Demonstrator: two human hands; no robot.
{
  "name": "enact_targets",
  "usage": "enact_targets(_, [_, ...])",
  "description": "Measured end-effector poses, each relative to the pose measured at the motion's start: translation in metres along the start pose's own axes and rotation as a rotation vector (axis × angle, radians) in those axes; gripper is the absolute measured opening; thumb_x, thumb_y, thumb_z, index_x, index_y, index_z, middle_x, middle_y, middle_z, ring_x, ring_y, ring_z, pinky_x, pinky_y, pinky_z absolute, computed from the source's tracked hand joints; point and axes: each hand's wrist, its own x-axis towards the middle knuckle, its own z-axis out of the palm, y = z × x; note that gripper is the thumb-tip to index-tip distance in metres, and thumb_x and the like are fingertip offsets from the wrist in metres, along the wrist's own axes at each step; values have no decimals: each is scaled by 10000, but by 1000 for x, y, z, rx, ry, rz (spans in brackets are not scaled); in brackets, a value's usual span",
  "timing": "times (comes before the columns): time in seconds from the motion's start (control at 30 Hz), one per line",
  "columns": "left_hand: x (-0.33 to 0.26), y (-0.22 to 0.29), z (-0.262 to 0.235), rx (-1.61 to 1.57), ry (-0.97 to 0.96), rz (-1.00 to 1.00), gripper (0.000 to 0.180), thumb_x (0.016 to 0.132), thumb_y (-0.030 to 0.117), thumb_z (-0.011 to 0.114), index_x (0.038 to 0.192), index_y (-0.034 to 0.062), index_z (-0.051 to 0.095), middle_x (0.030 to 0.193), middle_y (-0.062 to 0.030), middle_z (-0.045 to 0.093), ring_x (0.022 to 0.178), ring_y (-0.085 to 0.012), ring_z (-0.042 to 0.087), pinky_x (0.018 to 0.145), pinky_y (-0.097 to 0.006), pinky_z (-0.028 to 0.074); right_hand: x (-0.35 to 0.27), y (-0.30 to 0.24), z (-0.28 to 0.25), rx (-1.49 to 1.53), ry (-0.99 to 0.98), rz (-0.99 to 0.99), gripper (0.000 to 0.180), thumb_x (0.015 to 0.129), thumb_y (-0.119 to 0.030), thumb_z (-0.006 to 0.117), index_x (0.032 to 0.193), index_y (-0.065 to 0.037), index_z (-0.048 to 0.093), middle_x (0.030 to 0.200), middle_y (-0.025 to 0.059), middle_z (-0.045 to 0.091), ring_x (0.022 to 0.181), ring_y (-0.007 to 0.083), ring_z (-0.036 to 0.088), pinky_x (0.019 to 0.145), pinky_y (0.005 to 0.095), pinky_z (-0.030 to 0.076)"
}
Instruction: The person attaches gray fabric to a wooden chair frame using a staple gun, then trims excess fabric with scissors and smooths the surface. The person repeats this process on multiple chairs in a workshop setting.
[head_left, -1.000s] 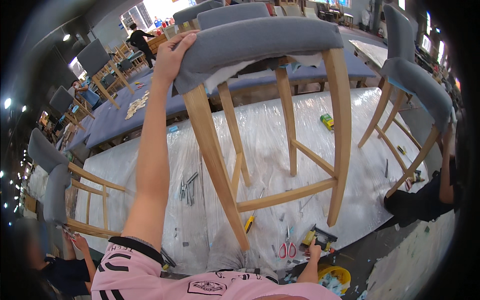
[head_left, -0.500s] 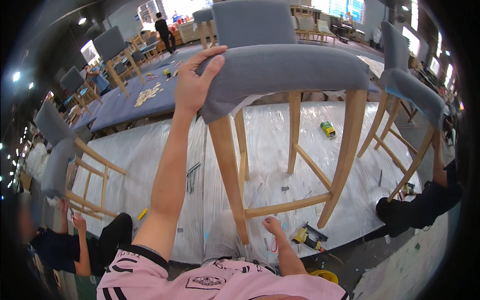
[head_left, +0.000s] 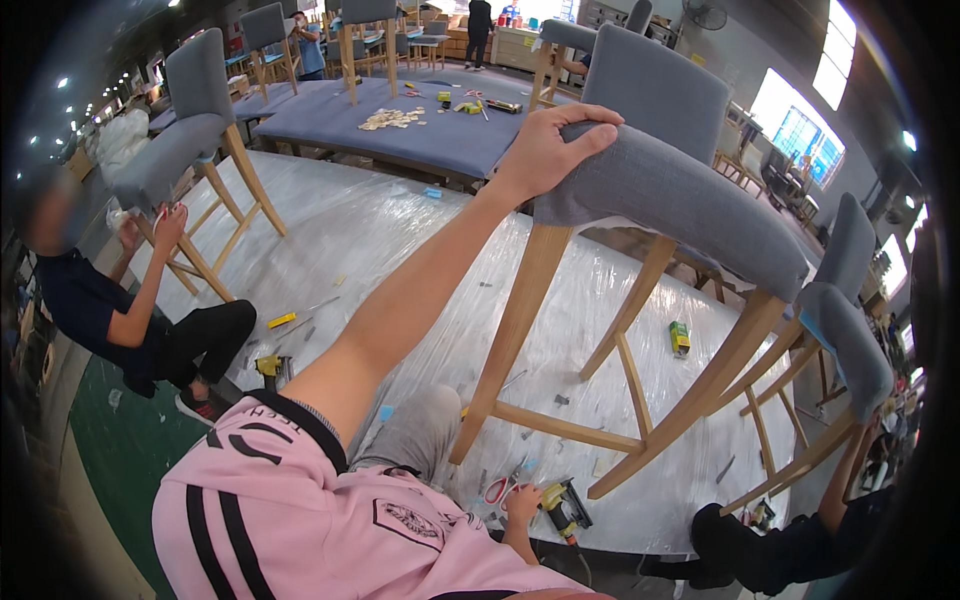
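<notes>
A tall bar chair [head_left: 680, 195] with a grey upholstered seat and pale wooden legs stands in front of me on a film-covered work surface [head_left: 400, 280]. My left hand [head_left: 565, 152] grips the near left corner of its seat, thumb on top. Low down by my knee, my right hand [head_left: 521, 503] has its fingers curled. It lies between red-handled scissors [head_left: 497, 489] and a yellow-and-black nail gun [head_left: 565, 512]. Whether it holds either one I cannot make out. The chair's grey backrest [head_left: 655, 90] rises beyond the seat.
A co-worker [head_left: 100, 300] sits at the left beside another grey chair [head_left: 175, 150]. Another person [head_left: 790, 540] is at the right by a similar chair [head_left: 850, 350]. A green-yellow box [head_left: 680, 340], a yellow knife [head_left: 282, 320] and a second nail gun [head_left: 270, 370] lie around.
My view has turned left, so the chair appears further right and more tilted. My right hand has drawn back toward me, beside the scissors and nail gun. My left hand keeps its hold.
</notes>
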Motion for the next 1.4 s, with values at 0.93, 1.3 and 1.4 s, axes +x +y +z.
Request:
enact_targets(0.93, [-19, -20, -23, 205, 13, 132, 272, 1037, 220, 651, 1182, 19, 763, 1126, -68, 773, 1047, -130, 680, 975, -297, 502, 11, 108, 42, 773, 165, 61, 442, 831, -138, 704, 1243, 8, 639, 1199, 248, 696, 1152, 427, 651, 995, 459, 508])
enact_targets(1.3, [-5, 6, 11, 72, 58, 114, 403, 1030, 296, 641, 1239, -38, 726, 1230, -103, 734, 1092, -170, 685, 1033, -311, 490, -37, 7, 35, 376, -9, 229, 381, 889, -271, 679, 1213, -78, 626, 1143, 235, 678, 1089, 436, 653, 876, 508, 528])
enact_targets(1.4, [14, -38, -23, 215, 11, 161, 466, 986, 362, 688, 1273, -4, 716, 1226, -113, 735, 1132, -180, 670, 1046, -312, 479, -39, -6, 51, 414, 104, 106, 481, 861, -260, 718, 1251, -13, 582, 1177, 251, 637, 1076, 448, 630, 919, 514, 511])
